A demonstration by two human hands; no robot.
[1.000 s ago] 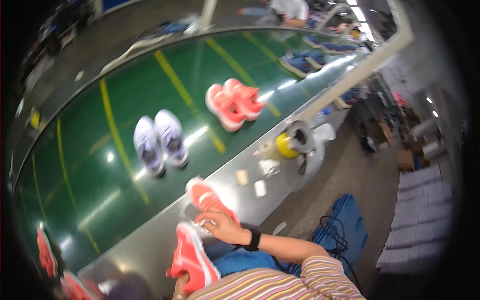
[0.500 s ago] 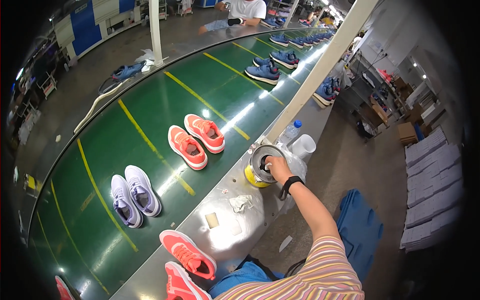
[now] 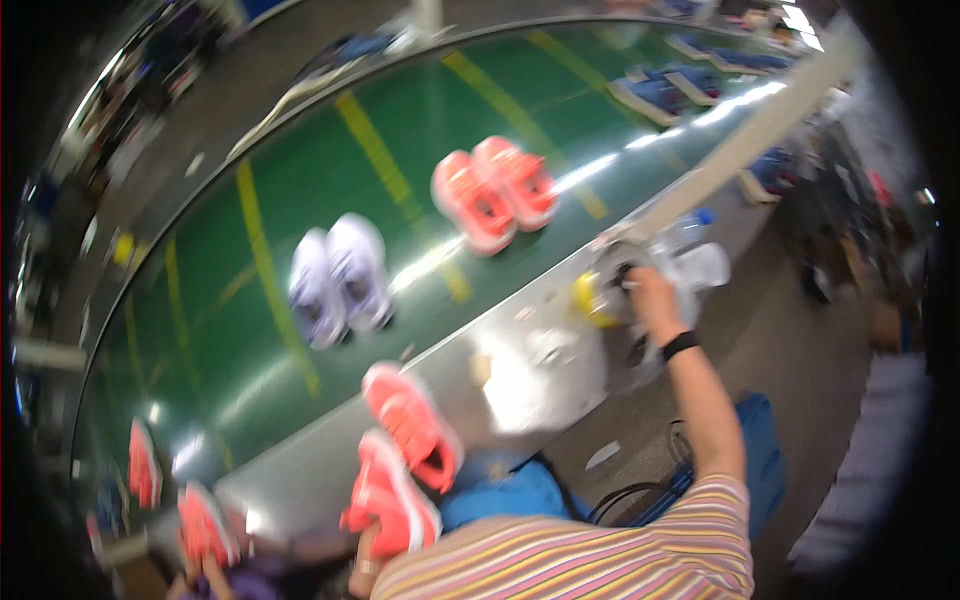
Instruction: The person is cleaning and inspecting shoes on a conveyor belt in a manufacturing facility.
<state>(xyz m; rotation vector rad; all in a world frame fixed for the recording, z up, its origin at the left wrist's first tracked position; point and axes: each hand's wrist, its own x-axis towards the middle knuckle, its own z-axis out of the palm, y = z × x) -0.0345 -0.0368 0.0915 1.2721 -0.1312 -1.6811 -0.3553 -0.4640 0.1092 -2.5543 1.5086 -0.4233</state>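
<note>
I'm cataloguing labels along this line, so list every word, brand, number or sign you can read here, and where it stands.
No text can be read; the view is blurred.
Yellow-sided container: any print too blurred to read.
Coral shoe at the left hand: any marks too blurred.
Lavender shoes: likewise too blurred.
Blue-capped bottle: no readable label.

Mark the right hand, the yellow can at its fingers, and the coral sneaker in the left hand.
Right hand [image 3: 653,299]: head view, on the back of the hand.
Yellow can [image 3: 589,301]: head view, on its yellow side.
Coral sneaker [image 3: 381,492]: head view, on its side upper.
</note>
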